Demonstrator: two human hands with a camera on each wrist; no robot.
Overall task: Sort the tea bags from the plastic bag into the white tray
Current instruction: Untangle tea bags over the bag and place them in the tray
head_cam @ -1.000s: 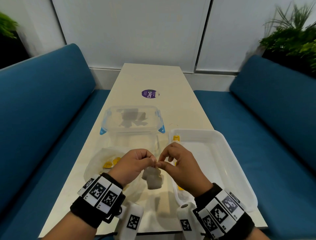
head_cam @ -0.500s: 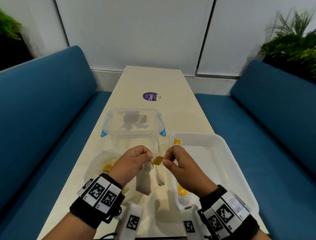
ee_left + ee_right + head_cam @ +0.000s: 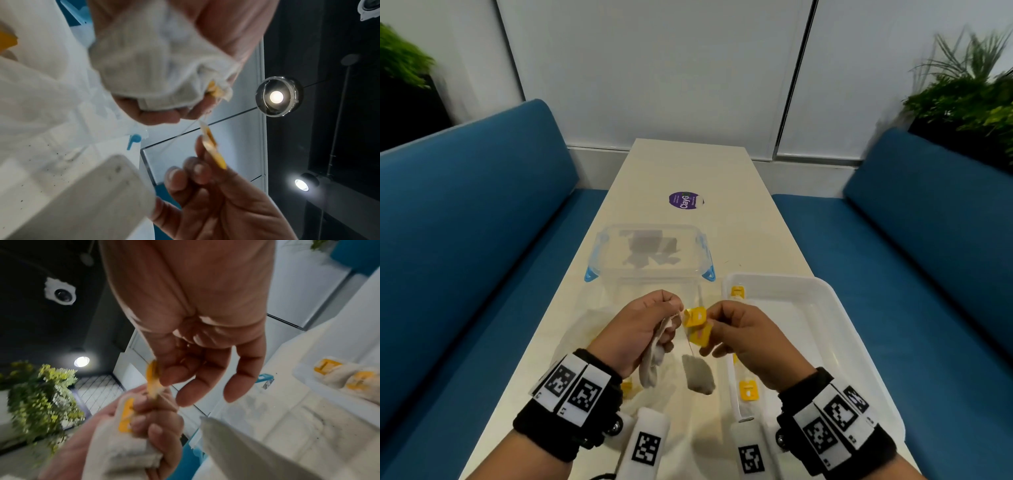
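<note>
Cream table (image 3: 756, 219): white tray (image 3: 839, 308), clear lidded container (image 3: 650, 250), plastic bag (image 3: 575, 335), purple sticker (image 3: 685, 200).

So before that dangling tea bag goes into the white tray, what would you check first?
1. Right hand pinches the yellow tag: ok.
2. Dangling tea bag hangs free on its string, apart from the other bags: ok.
3. Left hand grips the other tea bags: ok.
4. String free of the left hand's bags: cannot tell.
5. White tray has bare floor to drop into: ok.
6. Plastic bag lies on the table, out of the path to the tray: ok.
</note>
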